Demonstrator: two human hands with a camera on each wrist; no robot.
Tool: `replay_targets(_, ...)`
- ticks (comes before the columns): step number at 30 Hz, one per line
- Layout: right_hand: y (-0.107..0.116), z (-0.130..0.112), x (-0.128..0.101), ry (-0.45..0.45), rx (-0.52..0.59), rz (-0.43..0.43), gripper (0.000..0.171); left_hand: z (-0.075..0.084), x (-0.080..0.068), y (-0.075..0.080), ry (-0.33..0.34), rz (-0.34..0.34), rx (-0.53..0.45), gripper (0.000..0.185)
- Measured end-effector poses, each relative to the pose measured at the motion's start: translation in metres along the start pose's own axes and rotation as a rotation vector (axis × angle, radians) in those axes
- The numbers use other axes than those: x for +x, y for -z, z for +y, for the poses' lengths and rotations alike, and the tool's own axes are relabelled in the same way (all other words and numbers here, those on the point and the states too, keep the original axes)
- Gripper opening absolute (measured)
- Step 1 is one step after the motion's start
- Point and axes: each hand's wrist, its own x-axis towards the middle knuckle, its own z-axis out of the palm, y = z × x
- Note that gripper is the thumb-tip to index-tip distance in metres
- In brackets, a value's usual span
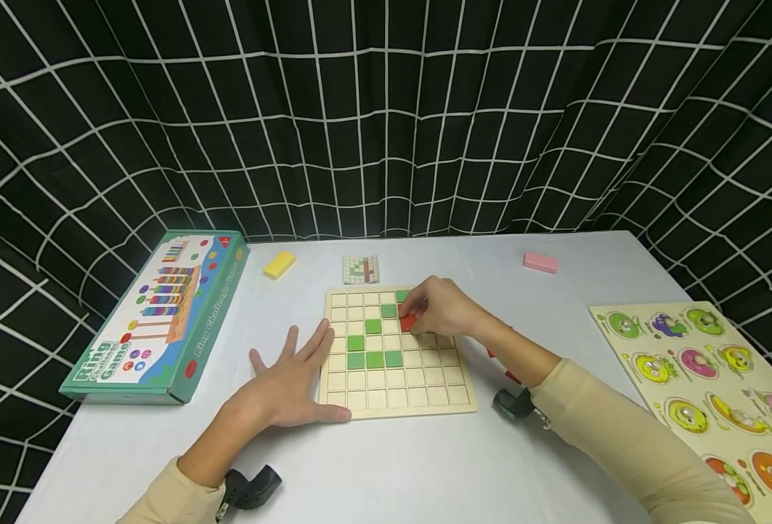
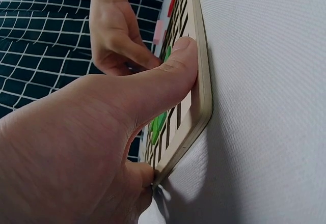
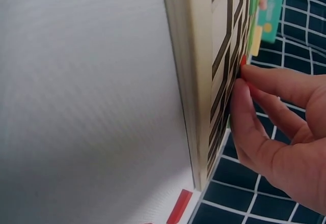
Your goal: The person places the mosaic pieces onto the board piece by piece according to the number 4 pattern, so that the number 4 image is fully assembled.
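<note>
A wooden grid board (image 1: pixel 425 397) lies in the middle of the white table, with several green tiles (image 1: pixel 374 359) set in its squares. My right hand (image 1: pixel 420 314) reaches over the board's upper part and pinches a red tile (image 1: pixel 408 322) down against a square beside the green ones. In the right wrist view its fingertips (image 3: pixel 244 89) hold the red tile (image 3: pixel 243 61) on the board (image 3: pixel 201 81). My left hand (image 1: pixel 294 367) lies flat with fingers spread at the board's left edge. Its thumb (image 2: pixel 175 74) presses on the board's frame (image 2: pixel 204 107).
A green "Ring Challenge Game" box (image 1: pixel 156 316) lies at the left. A yellow block (image 1: pixel 279 264), a small pattern card (image 1: pixel 361 269) and a pink block (image 1: pixel 540 262) sit behind the board. A fruit peg puzzle (image 1: pixel 706 378) lies at the right. Red pieces (image 1: pixel 511 376) show by my right forearm.
</note>
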Motion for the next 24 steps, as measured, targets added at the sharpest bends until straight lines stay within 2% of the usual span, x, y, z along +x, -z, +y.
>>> replay_targets(13,0.0,0.001,0.002,0.028,-0.023,-0.007,0.028,0.0,0.0,0.002,0.001,-0.002,-0.01,0.131)
replay_targets(24,0.01,0.006,-0.005,0.026,0.069,-0.012,0.03,0.0,-0.001,0.002,0.002,-0.001,-0.007,0.13)
